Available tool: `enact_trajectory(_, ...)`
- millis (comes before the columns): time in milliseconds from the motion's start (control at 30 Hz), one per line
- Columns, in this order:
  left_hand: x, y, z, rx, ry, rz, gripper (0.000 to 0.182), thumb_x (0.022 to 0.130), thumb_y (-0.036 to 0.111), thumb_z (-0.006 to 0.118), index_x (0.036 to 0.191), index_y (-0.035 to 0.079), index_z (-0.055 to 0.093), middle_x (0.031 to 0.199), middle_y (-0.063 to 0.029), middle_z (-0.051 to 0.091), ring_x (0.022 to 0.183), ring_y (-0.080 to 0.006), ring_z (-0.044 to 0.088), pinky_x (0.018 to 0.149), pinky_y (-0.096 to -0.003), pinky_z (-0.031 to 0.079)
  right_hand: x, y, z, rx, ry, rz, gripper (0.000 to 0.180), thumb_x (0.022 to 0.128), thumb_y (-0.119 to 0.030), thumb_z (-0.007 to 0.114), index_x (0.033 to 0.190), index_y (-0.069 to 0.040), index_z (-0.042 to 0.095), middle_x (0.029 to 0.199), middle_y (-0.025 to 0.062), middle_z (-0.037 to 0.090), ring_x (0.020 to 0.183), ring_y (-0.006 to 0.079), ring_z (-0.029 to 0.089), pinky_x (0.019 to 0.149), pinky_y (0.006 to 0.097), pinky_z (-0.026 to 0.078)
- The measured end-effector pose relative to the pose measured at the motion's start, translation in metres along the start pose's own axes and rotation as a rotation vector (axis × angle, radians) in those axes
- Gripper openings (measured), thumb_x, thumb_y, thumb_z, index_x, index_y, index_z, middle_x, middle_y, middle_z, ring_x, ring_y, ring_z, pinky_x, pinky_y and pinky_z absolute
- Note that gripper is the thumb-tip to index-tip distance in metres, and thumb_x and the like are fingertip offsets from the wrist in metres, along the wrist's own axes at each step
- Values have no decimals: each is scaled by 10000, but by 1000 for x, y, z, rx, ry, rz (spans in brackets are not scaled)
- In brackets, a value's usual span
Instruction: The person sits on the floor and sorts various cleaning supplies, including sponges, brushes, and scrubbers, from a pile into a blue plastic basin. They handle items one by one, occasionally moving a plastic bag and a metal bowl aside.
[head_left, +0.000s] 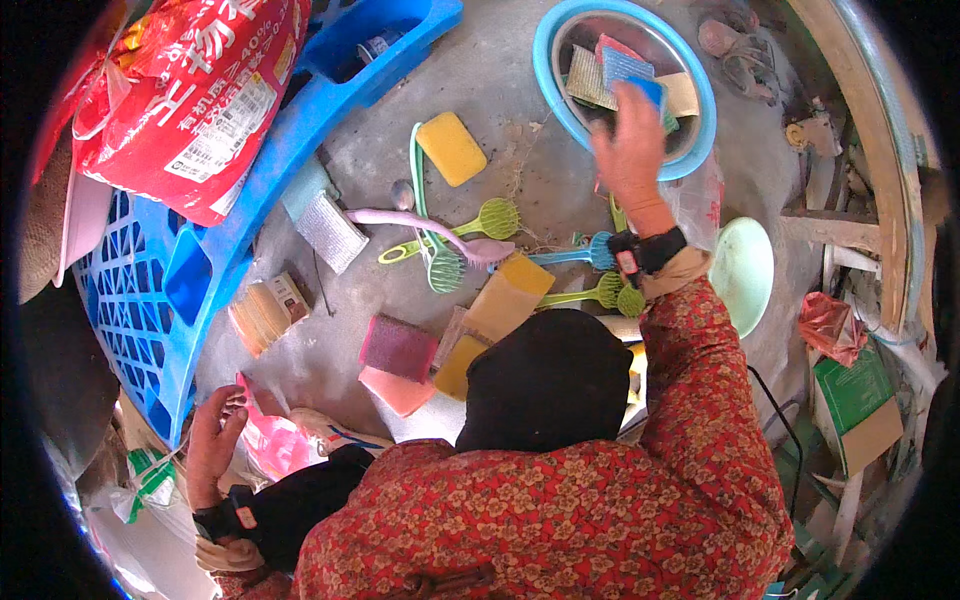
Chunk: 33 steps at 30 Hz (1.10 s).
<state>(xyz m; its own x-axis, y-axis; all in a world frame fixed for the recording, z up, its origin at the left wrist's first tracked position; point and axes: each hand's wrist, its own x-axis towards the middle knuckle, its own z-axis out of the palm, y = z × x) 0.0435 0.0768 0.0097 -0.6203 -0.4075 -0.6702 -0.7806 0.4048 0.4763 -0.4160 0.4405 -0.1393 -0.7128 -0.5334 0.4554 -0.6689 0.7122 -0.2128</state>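
Note:
My right hand (634, 154) reaches over a blue-rimmed basin (706, 112), its fingertips at a blue scouring pad (646, 88). Whether the fingers grip the pad is hidden by blur and overlap. In the basin lie a silvery scouring pad (589, 79), a light-blue one (626, 64) and a beige pad (679, 94). At the lower left, my left hand (214, 442) holds nothing, fingers apart and slightly bent, beside a pink plastic bag (274, 442). Dish brushes lie between the hands, among them a lilac one (420, 221) and a green one (480, 225).
A yellow sponge (451, 148), a maroon scouring pad (397, 349) and a packaged stack of pads (268, 311) lie on the concrete floor. A blue plastic pallet (217, 262) bears a red sack (195, 97). Right of my forearm stands a pale-green bowl (742, 277).

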Motion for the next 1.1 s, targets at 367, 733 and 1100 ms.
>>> enact_trajectory(367, -40, -4, 16, -45, 108, -82, 307, 830, 77, 580, 1131, 20, 551, 970, -110, 634, 888, -197, 597, 796, -311, 469, -26, -111, 126, 192, -453, -67, 736, 679, -324, 724, 1287, -54, 409, 1277, 225, 422, 1079, 409, 484, 912, 479, 395)
enact_trajectory(733, -21, 12, 6, -31, -19, 53, 343, 832, 95, 570, 1156, -12, 541, 1021, -110, 606, 954, -197, 571, 843, -308, 444, 6, 17, 21, 105, 31, 135, 626, 736, -378, 700, 1219, -35, 497, 1193, 215, 508, 1092, 380, 500, 898, 447, 419)
enact_trajectory(1100, 73, -10, -7, -42, -156, 111, 296, 876, 103, 545, 1142, -25, 531, 985, -96, 599, 931, -167, 555, 825, -284, 433, -194, 32, -93, 133, -464, 496, 627, 744, -354, 694, 1247, -54, 468, 1190, 171, 527, 1095, 329, 515, 886, 429, 432)
